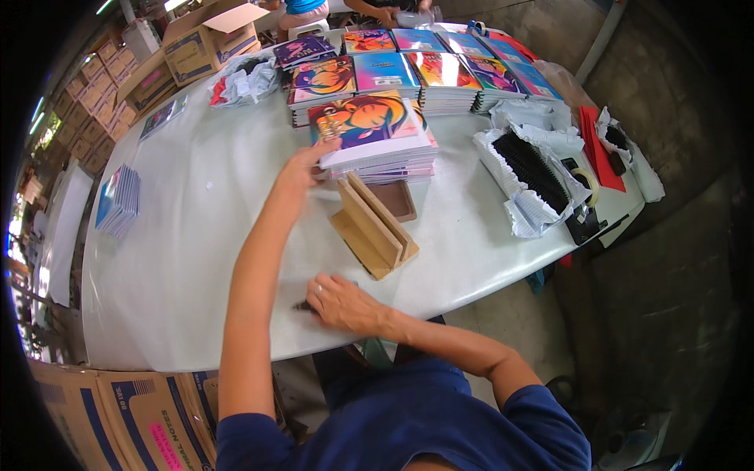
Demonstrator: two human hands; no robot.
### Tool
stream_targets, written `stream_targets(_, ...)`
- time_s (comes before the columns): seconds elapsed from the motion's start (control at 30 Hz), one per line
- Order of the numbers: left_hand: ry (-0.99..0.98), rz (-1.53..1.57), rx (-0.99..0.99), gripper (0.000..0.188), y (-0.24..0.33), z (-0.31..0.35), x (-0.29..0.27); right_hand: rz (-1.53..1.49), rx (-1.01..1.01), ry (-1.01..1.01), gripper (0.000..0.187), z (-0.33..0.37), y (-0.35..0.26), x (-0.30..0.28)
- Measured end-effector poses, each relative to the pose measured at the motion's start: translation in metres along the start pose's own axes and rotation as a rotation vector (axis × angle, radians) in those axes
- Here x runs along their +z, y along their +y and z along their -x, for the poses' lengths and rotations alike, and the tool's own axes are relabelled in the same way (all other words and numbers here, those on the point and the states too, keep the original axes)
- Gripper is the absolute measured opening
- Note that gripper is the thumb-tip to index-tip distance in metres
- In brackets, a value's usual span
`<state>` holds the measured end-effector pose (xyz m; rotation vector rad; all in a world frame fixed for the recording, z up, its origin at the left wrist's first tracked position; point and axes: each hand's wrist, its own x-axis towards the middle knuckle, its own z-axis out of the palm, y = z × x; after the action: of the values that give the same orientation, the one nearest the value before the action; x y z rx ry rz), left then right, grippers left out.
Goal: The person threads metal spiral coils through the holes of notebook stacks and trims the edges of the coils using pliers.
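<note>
My left hand point(302, 169) reaches forward, its fingers closed on the left edge of the top notebook point(365, 124) of a pile with colourful illustrated covers. White page edges show below that cover. Nearer to me, my right hand point(345, 304), with a ring on one finger, rests on the table. Its fingers are curled around a slim dark object point(305, 307) whose kind I cannot make out. Between the hands and slightly right stands a slotted wooden stand point(373, 224). A shallow brown tray point(404, 200) sits right behind it, against the notebook pile.
Stacks of spiral notebooks point(385, 72) fill the table's far side. Black binding coils point(534, 169) lie in crumpled white paper at right, near a tape roll point(591, 187) and red sheets point(601, 153). A small notebook stack point(118, 200) stands left. Another person's hands point(389, 16) show beyond.
</note>
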<state>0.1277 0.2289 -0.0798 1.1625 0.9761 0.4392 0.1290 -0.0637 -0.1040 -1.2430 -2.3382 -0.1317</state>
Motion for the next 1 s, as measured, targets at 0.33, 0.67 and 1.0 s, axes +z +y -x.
stream_targets(0.33, 0.041, 0.226, 0.289, 0.04, 0.003, 0.031, -0.036, 0.096, 0.578, 0.199, 0.039, 0.139, 0.095, -0.132)
stream_targets(0.67, 0.03, 0.456, 0.564, 0.026, 0.005, 0.115, -0.047, -0.635, 0.542, 0.34, 0.083, 0.076, 0.08, -0.084)
stream_targets(1.0, -0.141, 0.424, 0.733, 0.024, -0.032, 0.181, -0.091, -1.175, 0.427, -0.065, 0.074, 0.019, 0.133, -0.074)
